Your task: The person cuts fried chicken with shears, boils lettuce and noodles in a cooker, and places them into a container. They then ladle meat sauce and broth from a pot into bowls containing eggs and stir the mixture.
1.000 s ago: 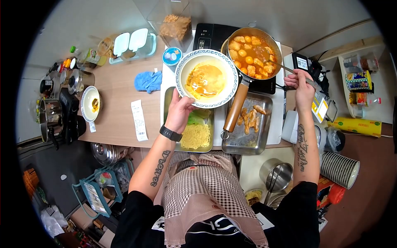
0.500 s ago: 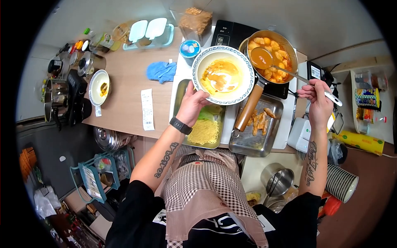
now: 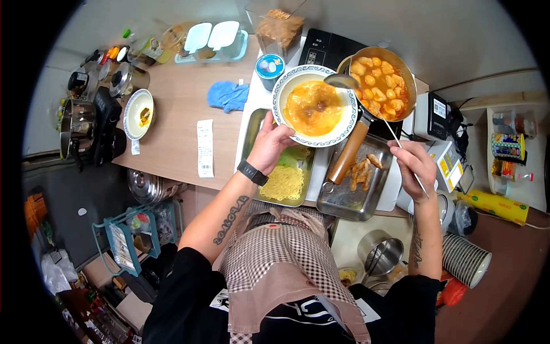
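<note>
My left hand [image 3: 270, 143] is closed on the near-left rim of a white bowl [image 3: 345, 126] with a blue patterned edge. Orange-brown broth covers the bottom of the bowl. A metal ladle [image 3: 342, 81] hangs tilted over the bowl's upper right side, its inside turned away from view. My right hand [image 3: 415, 167] grips the ladle's long handle to the right of the pan. The pan [image 3: 413, 86] sits on a black induction cooker [image 3: 321, 46] and holds orange-red broth with pale, rounded chunks. Its brown handle [image 3: 350, 150] points towards me.
In front of me, a metal tray [image 3: 249, 149] holds yellow noodles [image 3: 282, 182] and lettuce. Beside it, another tray [image 3: 372, 200] carries browned meat strips [image 3: 361, 172]. Left are a blue cloth [image 3: 227, 96], a receipt [image 3: 205, 148] and a second bowl [image 3: 133, 114]. A lidded cup [image 3: 270, 71] stands behind my bowl.
The full ladle has moved left from above the pan to the bowl and tipped over. Broth in the bowl has risen. My right hand has come down and left, its wrist turned.
</note>
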Tool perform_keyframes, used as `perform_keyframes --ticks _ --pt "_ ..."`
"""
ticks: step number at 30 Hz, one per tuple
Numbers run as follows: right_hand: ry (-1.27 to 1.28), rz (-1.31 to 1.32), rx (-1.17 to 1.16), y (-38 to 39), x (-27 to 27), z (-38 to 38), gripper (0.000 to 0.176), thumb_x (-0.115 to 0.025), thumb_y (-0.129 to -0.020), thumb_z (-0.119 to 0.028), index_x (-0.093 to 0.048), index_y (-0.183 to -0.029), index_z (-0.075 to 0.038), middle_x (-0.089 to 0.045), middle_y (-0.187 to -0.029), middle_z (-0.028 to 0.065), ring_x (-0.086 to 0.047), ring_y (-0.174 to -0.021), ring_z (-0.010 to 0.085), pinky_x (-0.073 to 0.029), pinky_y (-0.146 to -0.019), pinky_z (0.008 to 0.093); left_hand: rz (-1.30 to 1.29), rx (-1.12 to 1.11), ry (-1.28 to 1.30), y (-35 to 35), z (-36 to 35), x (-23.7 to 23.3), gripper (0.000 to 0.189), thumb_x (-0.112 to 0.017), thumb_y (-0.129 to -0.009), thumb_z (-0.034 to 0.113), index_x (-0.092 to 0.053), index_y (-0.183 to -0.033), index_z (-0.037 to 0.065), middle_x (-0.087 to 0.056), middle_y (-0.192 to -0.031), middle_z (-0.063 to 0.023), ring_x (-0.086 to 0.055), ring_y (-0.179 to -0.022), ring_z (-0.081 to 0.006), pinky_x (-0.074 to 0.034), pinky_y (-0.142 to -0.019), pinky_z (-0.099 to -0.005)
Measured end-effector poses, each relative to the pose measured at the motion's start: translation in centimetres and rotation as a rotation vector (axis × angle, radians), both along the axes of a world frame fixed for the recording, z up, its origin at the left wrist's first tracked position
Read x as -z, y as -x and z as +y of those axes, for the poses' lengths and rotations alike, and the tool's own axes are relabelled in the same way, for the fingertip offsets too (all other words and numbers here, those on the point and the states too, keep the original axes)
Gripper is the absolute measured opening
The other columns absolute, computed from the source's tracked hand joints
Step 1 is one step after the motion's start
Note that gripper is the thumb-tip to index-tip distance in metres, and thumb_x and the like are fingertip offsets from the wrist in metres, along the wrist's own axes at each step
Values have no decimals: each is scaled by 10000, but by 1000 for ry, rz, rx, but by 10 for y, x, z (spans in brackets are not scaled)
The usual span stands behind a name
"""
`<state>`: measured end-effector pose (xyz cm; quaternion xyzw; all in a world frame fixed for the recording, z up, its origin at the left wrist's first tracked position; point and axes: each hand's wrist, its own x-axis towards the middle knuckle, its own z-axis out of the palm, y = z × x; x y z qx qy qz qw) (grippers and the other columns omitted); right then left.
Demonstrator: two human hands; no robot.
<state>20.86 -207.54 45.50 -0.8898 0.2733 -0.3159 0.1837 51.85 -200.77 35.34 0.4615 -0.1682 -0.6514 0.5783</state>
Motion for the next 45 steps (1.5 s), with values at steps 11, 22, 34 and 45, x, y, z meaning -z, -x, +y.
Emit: perform_keyframes --ticks 11,22,34,45 --pt "-684 -575 575 42 40 -61 257 -470 -1022 -159 -608 -1004 57 -670 -844 120 -695 -753 188 -565 -695 279 3 17 -10 -2 1 2 568 -514 -864 29 -359 -1403 120 -598 -1227 -59 -626 -1023 -163 -498 -858 -352" --pt "-742 -615 603 49 47 -74 245 -478 -1017 -174 -602 -980 34 -664 -829 119 -694 -717 192 -565 -662 274 -6 31 -9 -4 1 7 583 -516 -866 26 -342 -1414 123 -598 -1230 -62 -627 -1031 -168 -497 -867 -355" --pt "-788 -661 555 42 11 -51 247 -482 -1023 -196 -588 -1000 26 -668 -835 136 -698 -732 209 -572 -672 291 -2 22 -13 -4 0 8 573 -521 -862 30 -362 -1405 121 -594 -1231 -55 -623 -1035 -171 -502 -874 -362" --pt "-821 -564 236 -3 14 -20 256 -455 -1036 -152 -595 -1098 53 -682 -935 159 -702 -846 240 -577 -781 320 8 27 -8 -4 0 9 576 -522 -862 29 -359 -1407 123 -593 -1232 -54 -621 -1039 -167 -512 -863 -361"
